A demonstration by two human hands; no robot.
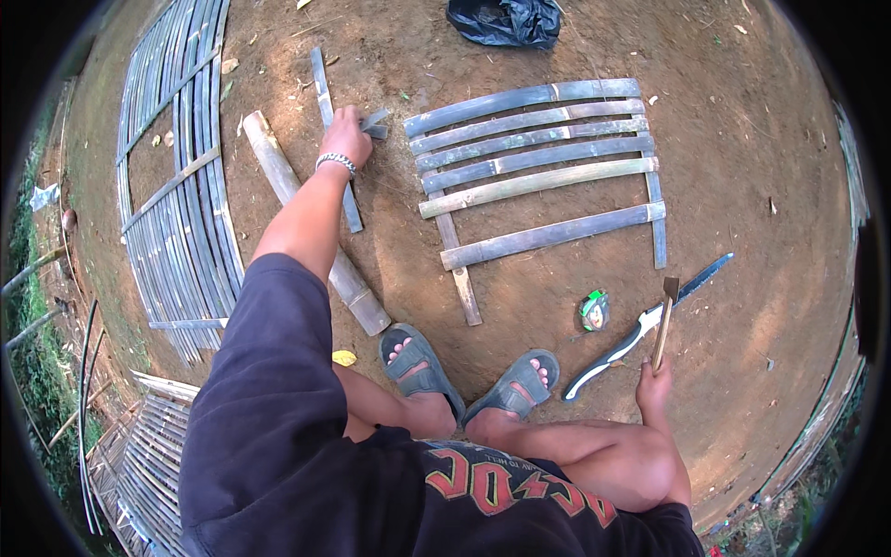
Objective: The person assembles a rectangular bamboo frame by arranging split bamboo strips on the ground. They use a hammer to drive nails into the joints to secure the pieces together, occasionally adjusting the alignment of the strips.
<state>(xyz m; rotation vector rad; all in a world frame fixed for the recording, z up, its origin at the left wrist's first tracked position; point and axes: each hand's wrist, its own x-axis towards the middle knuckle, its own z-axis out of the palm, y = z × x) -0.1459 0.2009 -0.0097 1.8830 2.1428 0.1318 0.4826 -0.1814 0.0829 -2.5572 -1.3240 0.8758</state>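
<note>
My left hand (345, 139), with a chain bracelet at the wrist, reaches out at the far left of the middle. Its fingers are closed at a short bamboo piece (376, 119), whose end juts out to the right. Beneath that hand lies a narrow bamboo strip (322, 85), partly hidden by it. In my right hand (654, 382), low on the right, is a hammer (665, 325), its wooden handle gripped and its head upward. Between them, a bamboo slat frame (543, 186) rests on the ground, several slats laid across two uprights, with a wide gap above the nearest slat.
A thick bamboo pole (353, 288) lies left of my sandals. A handsaw (617, 348) and a tape measure (594, 311) lie left of the hammer. Long bamboo slat panels (176, 186) lie at the left. A black plastic bag (506, 23) sits at the far edge.
</note>
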